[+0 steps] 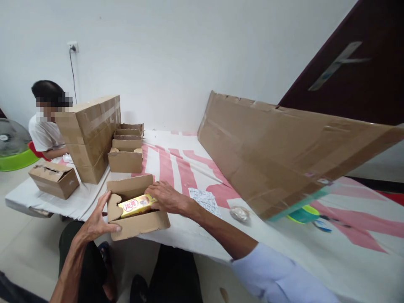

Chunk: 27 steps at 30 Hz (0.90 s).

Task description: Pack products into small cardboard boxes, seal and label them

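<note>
An open cardboard box [139,230] sits at the table's front edge with its flaps raised. Inside it lies a yellow printed carton [135,206] with red lettering on a white patch. My left hand [97,219] grips the box's left end, its thumb on the near side and fingers at the far corner. Over the box's right part, my right hand [164,197] has its fingers curled on the right end of the yellow carton. Part of that carton is hidden under the hand.
Closed cardboard boxes [94,139] are stacked at the left, beside several open ones [125,162]. One taped box [55,179] stands further left, near a seated person [47,126]. A large cardboard sheet [268,147] leans at the right. A clear plastic bundle [240,213] lies before it.
</note>
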Each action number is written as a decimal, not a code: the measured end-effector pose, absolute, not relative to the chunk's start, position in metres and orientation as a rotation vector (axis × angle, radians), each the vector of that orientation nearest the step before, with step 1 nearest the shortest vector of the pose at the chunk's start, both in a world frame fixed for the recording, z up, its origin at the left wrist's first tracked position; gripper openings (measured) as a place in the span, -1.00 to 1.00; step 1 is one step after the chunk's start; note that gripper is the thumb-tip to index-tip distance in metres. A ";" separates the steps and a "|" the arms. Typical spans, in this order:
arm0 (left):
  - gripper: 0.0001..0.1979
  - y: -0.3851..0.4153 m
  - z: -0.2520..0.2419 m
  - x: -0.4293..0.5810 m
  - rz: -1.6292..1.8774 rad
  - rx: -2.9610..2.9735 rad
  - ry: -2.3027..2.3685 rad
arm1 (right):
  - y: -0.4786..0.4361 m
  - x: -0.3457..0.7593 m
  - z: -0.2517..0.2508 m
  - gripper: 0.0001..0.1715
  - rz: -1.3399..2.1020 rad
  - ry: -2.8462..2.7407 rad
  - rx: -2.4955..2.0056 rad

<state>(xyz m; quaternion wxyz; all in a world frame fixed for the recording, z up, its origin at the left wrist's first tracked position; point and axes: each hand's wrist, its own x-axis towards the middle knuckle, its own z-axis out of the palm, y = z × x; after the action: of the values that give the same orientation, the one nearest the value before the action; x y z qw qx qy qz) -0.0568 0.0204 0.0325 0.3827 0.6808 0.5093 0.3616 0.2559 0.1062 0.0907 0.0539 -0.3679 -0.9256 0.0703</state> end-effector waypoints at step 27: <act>-0.08 0.094 0.111 -0.009 1.580 1.361 1.010 | 0.147 0.244 0.085 -0.30 1.133 -1.426 -0.664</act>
<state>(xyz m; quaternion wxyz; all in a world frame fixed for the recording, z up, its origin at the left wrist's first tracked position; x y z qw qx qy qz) -0.0091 0.0942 0.1105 0.4007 0.5382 0.3993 0.6248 0.2438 0.1473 0.0846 0.5659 -0.2823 -0.6064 0.4819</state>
